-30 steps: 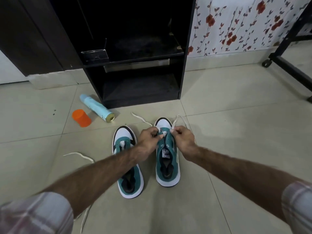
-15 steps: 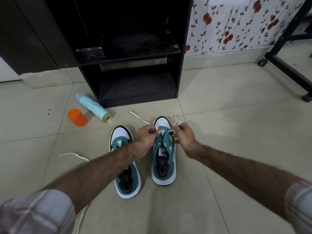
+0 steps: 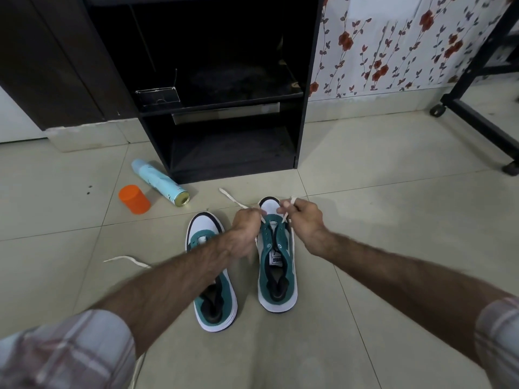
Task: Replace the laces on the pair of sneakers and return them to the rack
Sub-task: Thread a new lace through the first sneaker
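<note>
Both hands work the right sneaker (image 3: 276,265) on the floor: left hand (image 3: 245,231) and right hand (image 3: 302,220) each pinch a white lace (image 3: 286,216) end near the toe, left sneaker (image 3: 209,276) just beside.

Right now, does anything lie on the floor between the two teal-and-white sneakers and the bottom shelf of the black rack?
Nothing solid does. Only a loose white lace end trails across the tiles between the right teal-and-white sneaker and the black rack's bottom shelf. The blue spray can and orange cap lie off to the left.
</note>
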